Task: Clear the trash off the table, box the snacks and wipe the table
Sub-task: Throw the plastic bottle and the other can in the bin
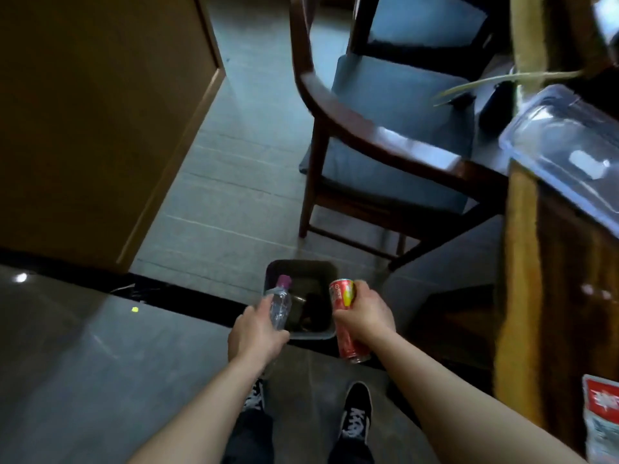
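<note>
Two pieces of trash are held over the floor in the head view, one in each hand. The left hand (pixel 256 333) has its fingers (pixel 268 304) wrapped around a clear plastic bottle (pixel 280 304) with a purple cap. The long axis of the bottle runs away from the person, cap end forward, and the cap already lies over the near-left rim of the dark bin (pixel 301 298). The right hand (pixel 366 318) is clenched around a red can (pixel 346 318). The can is tilted, its top toward the bin and its base toward the person, and it lies at the right rim.

The bin stands on the floor directly in front of both hands and below them, so I judge that the coming move is only to release. The bottle seems slightly nearer to the opening than the can.

The can has a yellow patch and some white marks, but the writing is too blurred to read. At the lower right, on the bench (pixel 522 262), a red and white snack packet (pixel 601 416) shows white characters that I cannot read. A clear plastic box (pixel 569 145) lies further along the bench.
</note>
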Demonstrator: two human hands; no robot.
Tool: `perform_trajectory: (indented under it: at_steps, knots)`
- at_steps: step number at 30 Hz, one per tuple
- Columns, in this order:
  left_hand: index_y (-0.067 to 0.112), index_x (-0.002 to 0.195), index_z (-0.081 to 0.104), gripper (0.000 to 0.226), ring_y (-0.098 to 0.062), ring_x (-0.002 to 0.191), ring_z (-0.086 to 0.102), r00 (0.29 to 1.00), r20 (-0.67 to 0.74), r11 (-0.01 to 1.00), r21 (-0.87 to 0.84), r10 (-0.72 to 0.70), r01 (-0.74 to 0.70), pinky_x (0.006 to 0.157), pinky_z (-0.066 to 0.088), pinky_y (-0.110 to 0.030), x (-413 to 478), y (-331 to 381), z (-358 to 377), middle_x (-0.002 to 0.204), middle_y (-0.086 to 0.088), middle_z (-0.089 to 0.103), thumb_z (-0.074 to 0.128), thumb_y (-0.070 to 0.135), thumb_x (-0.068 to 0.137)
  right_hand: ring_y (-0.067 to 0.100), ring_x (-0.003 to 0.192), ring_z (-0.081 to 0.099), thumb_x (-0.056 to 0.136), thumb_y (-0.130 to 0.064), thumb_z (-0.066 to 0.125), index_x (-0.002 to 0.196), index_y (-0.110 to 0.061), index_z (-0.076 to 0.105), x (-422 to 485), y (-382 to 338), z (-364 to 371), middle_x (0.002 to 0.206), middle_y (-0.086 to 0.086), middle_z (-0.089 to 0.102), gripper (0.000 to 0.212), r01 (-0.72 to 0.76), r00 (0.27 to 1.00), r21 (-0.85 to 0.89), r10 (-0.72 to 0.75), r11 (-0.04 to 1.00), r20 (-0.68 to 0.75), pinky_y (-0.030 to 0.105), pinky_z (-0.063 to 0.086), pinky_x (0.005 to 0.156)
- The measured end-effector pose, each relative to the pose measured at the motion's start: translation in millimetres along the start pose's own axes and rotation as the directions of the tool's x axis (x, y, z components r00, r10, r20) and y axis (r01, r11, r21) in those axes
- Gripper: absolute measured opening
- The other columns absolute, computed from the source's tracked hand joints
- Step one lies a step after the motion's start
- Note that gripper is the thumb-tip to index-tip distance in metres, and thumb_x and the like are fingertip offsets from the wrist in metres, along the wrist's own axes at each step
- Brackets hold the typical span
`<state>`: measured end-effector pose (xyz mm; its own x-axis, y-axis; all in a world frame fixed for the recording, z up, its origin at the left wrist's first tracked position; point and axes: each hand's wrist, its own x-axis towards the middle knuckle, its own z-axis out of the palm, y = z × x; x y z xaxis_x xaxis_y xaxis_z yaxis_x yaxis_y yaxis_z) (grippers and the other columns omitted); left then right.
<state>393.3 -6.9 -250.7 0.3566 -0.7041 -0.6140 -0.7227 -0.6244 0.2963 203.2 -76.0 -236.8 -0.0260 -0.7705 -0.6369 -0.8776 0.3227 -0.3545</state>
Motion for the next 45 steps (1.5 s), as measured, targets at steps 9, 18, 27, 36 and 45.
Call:
perform_trajectory:
  at_steps: [9,18,27,36,45]
  knots:
    - [0.026,0.139,0.040,0.071,-0.034,0.104,0.058,0.993,0.098,0.977,0.193,0.073,-0.091,0.081,0.052,-0.040,116.1,-22.5,82.6,0.112,-0.014,0.057,0.067,0.035,0.075,0.031,0.105,0.061,0.078,-0.037,0.073,0.134,-0.023,0.041,106.7,21.6,104.2,0.122,0.009,0.056,0.066,-0.039,0.997,-0.082,0.044,0.996,0.066,0.043,0.053,0.086]
    - [0.017,0.126,0.050,0.049,-0.034,0.107,0.058,0.992,0.082,0.914,0.388,0.098,-0.123,0.083,0.050,-0.041,185.8,-19.1,137.1,0.114,-0.015,0.057,0.065,0.028,0.080,0.032,0.107,0.060,0.084,-0.035,0.071,0.140,-0.020,0.035,183.9,35.6,178.6,0.125,0.013,0.053,0.069,-0.009,0.997,-0.090,0.016,0.996,0.077,0.043,0.052,0.084]
    - [0.016,0.122,0.051,0.043,-0.032,0.109,0.052,0.978,0.050,0.860,0.468,0.203,-0.203,0.088,0.047,-0.043,207.0,-26.7,155.4,0.122,-0.012,0.048,0.064,0.031,0.083,0.036,0.115,0.057,0.087,-0.038,0.070,0.145,-0.016,0.033,213.7,37.0,202.8,0.133,0.015,0.049,0.073,0.022,0.996,-0.081,-0.015,0.996,0.083,0.043,0.049,0.091]
    - [0.019,0.127,0.048,0.050,-0.031,0.111,0.048,0.940,0.057,0.781,0.540,0.337,-0.313,0.086,0.041,-0.043,183.7,-34.2,130.8,0.119,-0.010,0.048,0.057,0.036,0.080,0.035,0.110,0.058,0.088,-0.037,0.066,0.143,-0.020,0.039,192.8,30.2,181.6,0.130,0.011,0.051,0.064,0.103,0.993,-0.203,-0.089,0.974,0.076,0.041,0.052,0.086]
    - [0.020,0.140,0.039,0.062,-0.034,0.130,0.038,0.943,0.084,0.771,0.555,0.321,-0.312,0.099,0.040,-0.049,150.0,-10.5,76.5,0.137,-0.013,0.043,0.056,0.042,0.084,0.031,0.117,0.051,0.090,-0.036,0.063,0.145,-0.023,0.036,148.3,9.1,129.7,0.134,0.008,0.048,0.063,0.143,0.988,-0.253,-0.125,0.957,0.086,0.042,0.050,0.091]
